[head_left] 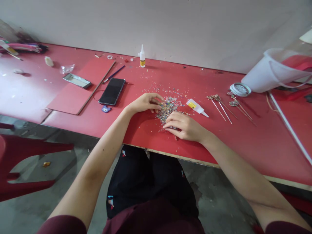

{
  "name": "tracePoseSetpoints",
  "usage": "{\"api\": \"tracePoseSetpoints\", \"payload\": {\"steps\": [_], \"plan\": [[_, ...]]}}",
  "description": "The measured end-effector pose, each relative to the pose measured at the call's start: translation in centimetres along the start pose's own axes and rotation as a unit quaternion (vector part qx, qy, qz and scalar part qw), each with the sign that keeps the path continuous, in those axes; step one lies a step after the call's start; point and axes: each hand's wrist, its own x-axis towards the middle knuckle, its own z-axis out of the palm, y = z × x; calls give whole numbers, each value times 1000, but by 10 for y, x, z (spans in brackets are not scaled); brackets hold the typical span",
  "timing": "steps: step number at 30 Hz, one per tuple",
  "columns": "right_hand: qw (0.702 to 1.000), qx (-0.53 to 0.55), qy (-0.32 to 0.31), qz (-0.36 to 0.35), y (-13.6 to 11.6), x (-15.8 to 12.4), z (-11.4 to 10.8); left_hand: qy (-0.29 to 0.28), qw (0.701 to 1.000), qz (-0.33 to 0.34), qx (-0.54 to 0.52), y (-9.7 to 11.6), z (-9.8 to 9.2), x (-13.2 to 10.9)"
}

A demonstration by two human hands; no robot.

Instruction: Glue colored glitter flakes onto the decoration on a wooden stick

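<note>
My left hand (148, 102) rests at the left edge of a loose pile of small shiny flakes (172, 103). Its fingers are curved, with a gap between thumb and forefinger. My right hand (183, 126) is closed at the pile's near side, around a thin metal piece that looks like a hairpin (175, 137). Slim ends poke out below and left of the fingers; the rest is hidden. Right of the pile lies a small glue bottle (195, 106) on its side. Farther right are several ornamented hairpins (220, 105) with long prongs.
Another glue bottle (142, 58) stands upright near the wall. A phone (112, 92), a brush (114, 74), a red board (80, 87) and a shallow box (77, 80) lie left. At right are a white bucket (259, 73) and a round lid (240, 89). A red stool (14, 159) stands beside the table.
</note>
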Motion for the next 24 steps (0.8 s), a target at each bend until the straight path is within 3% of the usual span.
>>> {"api": "tracePoseSetpoints", "payload": {"steps": [16, 24], "plan": [[1000, 7, -18, 8, 0, 1, 0, -1, 1000, 4, 4, 2, 1, -1], [988, -38, 114, 93, 5, 1, -4, 5, 1000, 11, 6, 0, 0, -1]]}}
